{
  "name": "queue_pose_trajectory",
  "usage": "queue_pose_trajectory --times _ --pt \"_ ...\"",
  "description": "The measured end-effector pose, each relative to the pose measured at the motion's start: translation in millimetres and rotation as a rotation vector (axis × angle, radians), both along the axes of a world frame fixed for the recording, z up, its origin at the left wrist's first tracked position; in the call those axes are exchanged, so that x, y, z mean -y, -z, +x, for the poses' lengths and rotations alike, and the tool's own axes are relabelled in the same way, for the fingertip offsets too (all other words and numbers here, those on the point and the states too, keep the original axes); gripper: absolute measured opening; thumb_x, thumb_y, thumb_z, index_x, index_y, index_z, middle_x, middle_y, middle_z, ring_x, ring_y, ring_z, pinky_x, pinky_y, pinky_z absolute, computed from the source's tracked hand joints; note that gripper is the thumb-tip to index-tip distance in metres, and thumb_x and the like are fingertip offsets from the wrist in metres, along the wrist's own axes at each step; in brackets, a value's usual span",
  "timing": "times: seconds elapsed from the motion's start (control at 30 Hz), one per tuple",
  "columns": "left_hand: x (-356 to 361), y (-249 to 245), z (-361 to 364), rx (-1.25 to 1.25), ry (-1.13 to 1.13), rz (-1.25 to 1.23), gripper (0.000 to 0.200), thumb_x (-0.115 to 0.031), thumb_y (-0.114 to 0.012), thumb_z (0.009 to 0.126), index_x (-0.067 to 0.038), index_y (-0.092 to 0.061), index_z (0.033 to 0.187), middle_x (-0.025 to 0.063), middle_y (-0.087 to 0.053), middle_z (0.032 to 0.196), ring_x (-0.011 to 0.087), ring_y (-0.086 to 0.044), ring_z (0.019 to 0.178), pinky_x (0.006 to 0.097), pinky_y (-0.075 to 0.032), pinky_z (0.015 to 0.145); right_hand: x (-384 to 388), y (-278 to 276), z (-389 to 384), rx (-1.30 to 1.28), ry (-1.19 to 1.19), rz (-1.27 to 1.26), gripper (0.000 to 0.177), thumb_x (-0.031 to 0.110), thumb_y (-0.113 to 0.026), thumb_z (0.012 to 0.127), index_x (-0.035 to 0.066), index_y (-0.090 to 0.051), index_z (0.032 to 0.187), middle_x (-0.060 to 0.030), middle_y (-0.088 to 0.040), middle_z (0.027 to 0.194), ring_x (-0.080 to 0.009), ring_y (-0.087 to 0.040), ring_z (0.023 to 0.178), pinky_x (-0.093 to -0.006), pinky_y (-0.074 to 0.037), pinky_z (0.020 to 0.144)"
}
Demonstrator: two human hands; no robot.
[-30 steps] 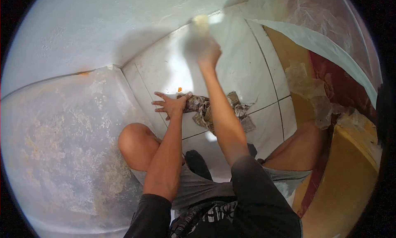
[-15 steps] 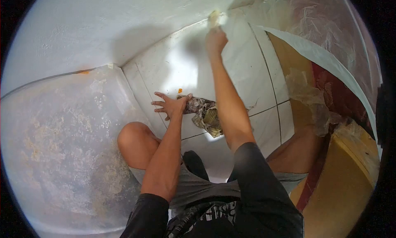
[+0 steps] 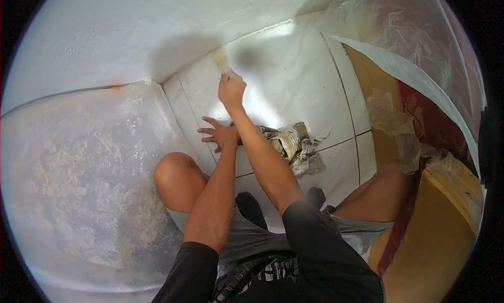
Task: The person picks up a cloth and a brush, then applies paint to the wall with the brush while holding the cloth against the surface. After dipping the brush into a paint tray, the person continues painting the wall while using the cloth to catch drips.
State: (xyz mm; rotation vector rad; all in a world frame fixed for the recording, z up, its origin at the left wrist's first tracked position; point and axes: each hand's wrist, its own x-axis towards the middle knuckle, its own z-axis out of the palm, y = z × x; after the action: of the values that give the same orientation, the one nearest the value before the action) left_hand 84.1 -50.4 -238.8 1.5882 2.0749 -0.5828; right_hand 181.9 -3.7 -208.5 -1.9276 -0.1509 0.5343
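My right hand (image 3: pixel 232 89) grips a pale paintbrush (image 3: pixel 222 60) whose bristles touch the bottom of the white wall (image 3: pixel 131 35), where it meets the white tiled floor (image 3: pixel 283 87). My left hand (image 3: pixel 220 135) lies flat on the floor with its fingers spread, beside a crumpled newspaper (image 3: pixel 291 145). I am crouched, with my left knee (image 3: pixel 176 177) just below that hand.
Clear plastic sheeting (image 3: pixel 84 187) covers the floor at the left. At the right, more plastic (image 3: pixel 404 35) drapes over a yellow and red piece of furniture (image 3: pixel 436 219). An orange spot (image 3: pixel 114 87) marks the wall's foot.
My right hand has swept the brush leftwards along the bottom of the wall, from the far right to near the middle. The newspaper shows more. My left hand has stayed put.
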Motion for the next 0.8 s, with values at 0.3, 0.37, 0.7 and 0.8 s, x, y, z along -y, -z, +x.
queue_pose_trajectory --times 0.3,0.37,0.7,0.8 --pt "1.4 -24.3 7.9 0.087 -0.095 -0.039 0.132 -0.046 -0.080 0.051 -0.025 0.014 0.141 0.0204 0.014 0.147 0.0438 0.003 0.135 0.0673 -0.025 0.096 2.1 -100.7 40.1 -0.302 -0.074 0.343 0.026 0.018 -0.051 0.085 -0.004 -0.059 0.072 -0.0140 -0.057 0.060 -0.0224 -0.053 0.055 -0.0352 -0.043 0.055" --pt "0.5 -23.7 5.5 0.086 -0.096 -0.033 0.132 -0.046 -0.081 0.051 -0.026 0.014 0.141 0.0204 0.014 0.146 0.0438 0.003 0.135 0.0671 -0.025 0.097 9.0 -127.1 33.1 -0.305 -0.092 0.411 0.027 0.019 -0.051 0.085 -0.004 -0.058 0.070 -0.0105 -0.054 0.056 -0.0177 -0.048 0.051 -0.0329 -0.041 0.052" --pt "1.2 -27.2 9.1 0.108 -0.085 -0.033 0.131 -0.042 -0.081 0.053 -0.024 0.015 0.141 0.0223 0.016 0.146 0.0453 0.006 0.134 0.0679 -0.024 0.096 10.4 -0.7 24.3 0.014 0.086 0.039 0.023 0.015 -0.048 0.085 -0.001 -0.064 0.089 -0.0188 -0.062 0.070 -0.0308 -0.059 0.062 -0.0387 -0.045 0.063" --pt "3.0 -32.0 8.1 0.099 -0.094 -0.043 0.132 -0.041 -0.081 0.053 -0.023 0.015 0.141 0.0224 0.016 0.145 0.0455 0.006 0.134 0.0680 -0.023 0.097 27.9 -3.5 28.5 -0.018 0.164 -0.008 0.022 0.014 -0.049 0.085 -0.001 -0.064 0.092 -0.0221 -0.063 0.075 -0.0360 -0.061 0.071 -0.0417 -0.046 0.069"
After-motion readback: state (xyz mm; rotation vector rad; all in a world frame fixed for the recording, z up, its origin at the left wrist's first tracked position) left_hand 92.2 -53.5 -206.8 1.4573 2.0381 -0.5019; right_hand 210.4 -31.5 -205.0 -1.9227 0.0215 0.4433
